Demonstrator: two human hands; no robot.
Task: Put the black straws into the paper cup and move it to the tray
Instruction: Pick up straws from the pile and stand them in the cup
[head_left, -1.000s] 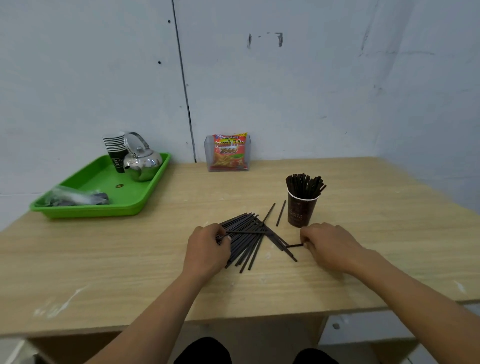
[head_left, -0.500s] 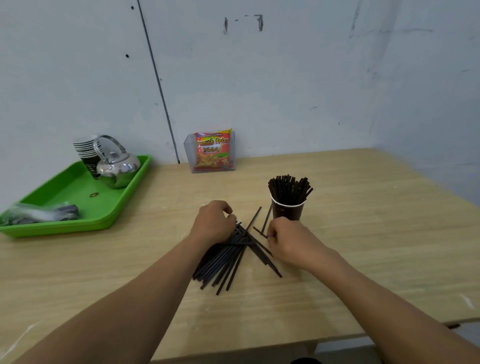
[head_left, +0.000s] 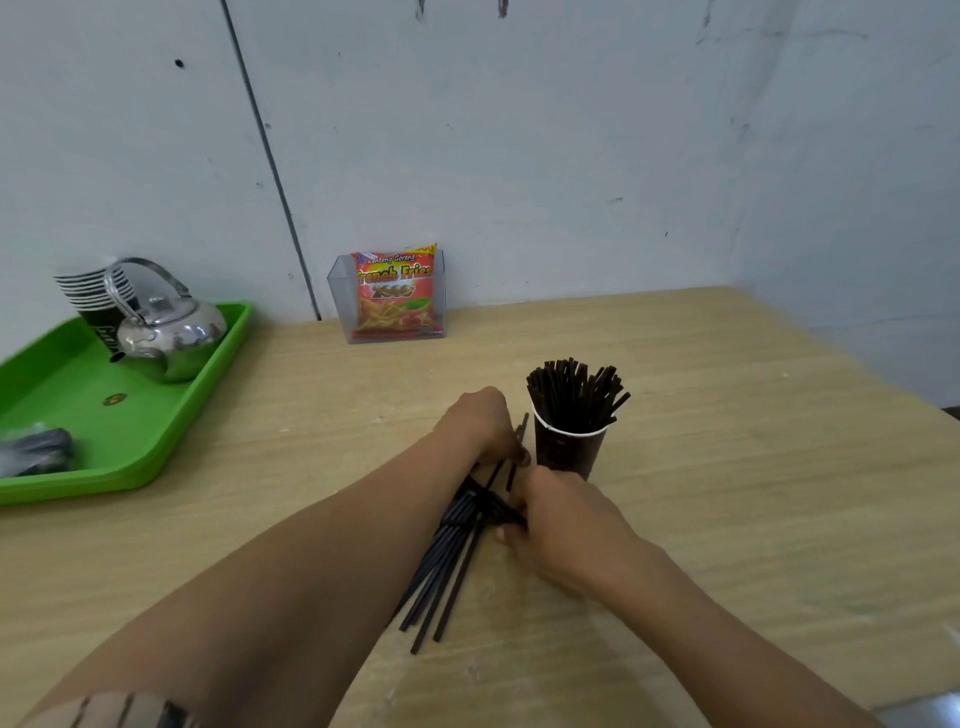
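A loose bundle of black straws (head_left: 457, 545) lies flat on the wooden table (head_left: 753, 493), fanned out at the end nearest you and crossed over itself in the middle. Your right hand (head_left: 561, 519) has its fingers curled round that crossed middle. Your left hand (head_left: 478, 423) is curled over the far ends; its fingertips are hidden, so I cannot tell whether it grips them or only presses. Just beside both hands, to the right, the dark paper cup (head_left: 569, 449) stands upright, already crowded with straws that splay above its white rim. The green tray (head_left: 156, 441) is well apart at the far left, carrying a steel kettle (head_left: 166, 332), a stack of cups (head_left: 93, 296) and a dark wrapped packet (head_left: 36, 452). A snack packet (head_left: 395, 293) in a clear holder stands against the wall.

What could go wrong, as I judge it: the cup looks light and top-heavy, and your right hand is very near it, so lifting the bundle could knock it over. The bundle is uneven, so stray straws may slip out. The cup is nearly full, so forcing more in could tip it or push others out
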